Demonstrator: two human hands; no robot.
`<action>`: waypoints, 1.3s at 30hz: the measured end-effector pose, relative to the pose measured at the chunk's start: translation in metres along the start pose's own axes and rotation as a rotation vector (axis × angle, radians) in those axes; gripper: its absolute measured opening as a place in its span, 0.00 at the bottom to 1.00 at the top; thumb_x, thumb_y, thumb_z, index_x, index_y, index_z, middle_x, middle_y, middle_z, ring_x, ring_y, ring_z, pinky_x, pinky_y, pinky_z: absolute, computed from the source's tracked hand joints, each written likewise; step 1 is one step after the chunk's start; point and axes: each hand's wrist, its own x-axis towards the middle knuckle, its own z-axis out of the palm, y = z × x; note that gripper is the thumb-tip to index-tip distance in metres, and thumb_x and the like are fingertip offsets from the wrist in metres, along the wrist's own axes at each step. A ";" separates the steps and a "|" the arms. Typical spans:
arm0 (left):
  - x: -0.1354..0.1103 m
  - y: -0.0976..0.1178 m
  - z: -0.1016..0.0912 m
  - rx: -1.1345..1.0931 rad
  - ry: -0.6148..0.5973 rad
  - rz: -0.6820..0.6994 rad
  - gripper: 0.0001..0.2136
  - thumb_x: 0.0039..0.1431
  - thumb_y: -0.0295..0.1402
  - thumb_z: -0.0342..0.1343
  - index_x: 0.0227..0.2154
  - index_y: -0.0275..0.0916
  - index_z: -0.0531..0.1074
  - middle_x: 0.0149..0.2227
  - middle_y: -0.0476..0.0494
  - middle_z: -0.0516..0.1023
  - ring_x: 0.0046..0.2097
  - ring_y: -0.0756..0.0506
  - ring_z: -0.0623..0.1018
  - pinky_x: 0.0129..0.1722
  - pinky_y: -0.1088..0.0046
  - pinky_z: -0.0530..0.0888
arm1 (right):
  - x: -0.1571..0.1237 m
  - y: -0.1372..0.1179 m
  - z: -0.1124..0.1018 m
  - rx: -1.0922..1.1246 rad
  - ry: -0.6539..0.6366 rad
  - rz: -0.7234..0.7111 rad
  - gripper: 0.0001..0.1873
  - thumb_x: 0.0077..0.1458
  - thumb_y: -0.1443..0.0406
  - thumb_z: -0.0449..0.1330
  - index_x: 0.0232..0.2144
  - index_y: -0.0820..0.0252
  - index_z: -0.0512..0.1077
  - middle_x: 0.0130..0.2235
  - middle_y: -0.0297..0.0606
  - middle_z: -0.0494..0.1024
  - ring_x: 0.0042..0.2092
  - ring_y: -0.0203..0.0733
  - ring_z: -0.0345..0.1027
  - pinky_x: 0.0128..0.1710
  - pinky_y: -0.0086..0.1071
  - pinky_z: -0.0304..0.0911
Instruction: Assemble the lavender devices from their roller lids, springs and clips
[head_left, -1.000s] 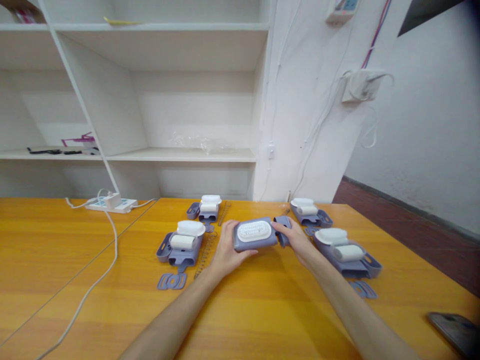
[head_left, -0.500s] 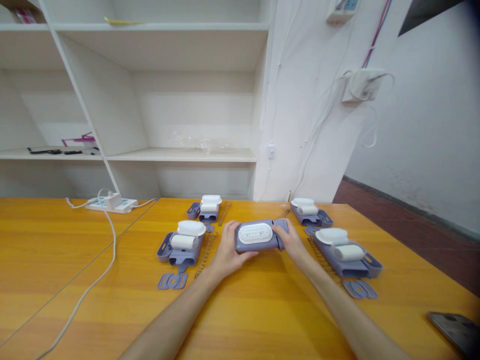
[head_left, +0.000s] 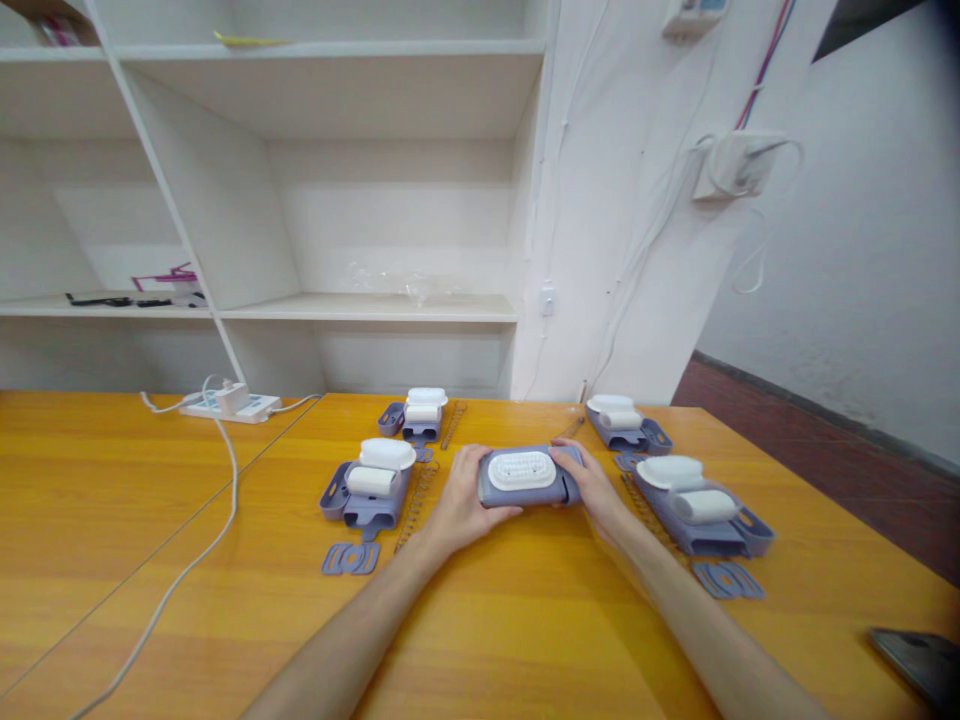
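Observation:
I hold a grey-purple plastic case with a white studded oval insert on top (head_left: pixel 525 477) between both hands, just above the orange wooden table (head_left: pixel 525 620). My left hand (head_left: pixel 461 505) grips its left end, thumb along the front edge. My right hand (head_left: pixel 592 485) is wrapped round its right end, pressing the end piece against the body. Both forearms reach in from the bottom of the view.
Several similar grey-purple kits with white rollers and lids lie around: front left (head_left: pixel 367 490), back left (head_left: pixel 420 413), back right (head_left: pixel 622 420), front right (head_left: pixel 701 505). Metal springs (head_left: pixel 412 505) and flat clips (head_left: pixel 346 558) lie beside them. A power strip (head_left: pixel 229 405) with cable and a phone (head_left: pixel 922 665) lie at the sides.
My right hand has pushed the separate end piece onto the right end of the case. The case has come lower and slightly nearer to the table.

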 end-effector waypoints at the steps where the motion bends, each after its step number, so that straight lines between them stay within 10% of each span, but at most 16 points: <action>1: 0.000 0.000 0.000 0.002 0.001 0.000 0.34 0.37 0.38 0.67 0.48 0.41 0.58 0.46 0.41 0.64 0.48 0.40 0.66 0.49 0.58 0.64 | 0.000 0.001 0.000 0.035 0.002 -0.025 0.21 0.43 0.53 0.61 0.40 0.53 0.69 0.35 0.33 0.75 0.32 0.39 0.68 0.24 0.28 0.61; 27: -0.003 0.005 -0.002 -0.028 -0.057 -0.015 0.35 0.36 0.39 0.67 0.49 0.42 0.59 0.47 0.40 0.63 0.50 0.39 0.66 0.50 0.56 0.64 | -0.008 0.015 0.008 0.122 0.033 -0.070 0.15 0.46 0.52 0.59 0.31 0.54 0.67 0.30 0.28 0.72 0.33 0.38 0.67 0.32 0.28 0.62; 39: -0.003 -0.006 0.006 0.136 0.070 -0.080 0.33 0.46 0.38 0.62 0.54 0.41 0.55 0.55 0.36 0.55 0.58 0.38 0.59 0.56 0.53 0.59 | -0.008 0.037 0.021 0.092 0.325 -0.126 0.14 0.46 0.52 0.57 0.31 0.54 0.67 0.33 0.32 0.74 0.35 0.41 0.68 0.33 0.30 0.64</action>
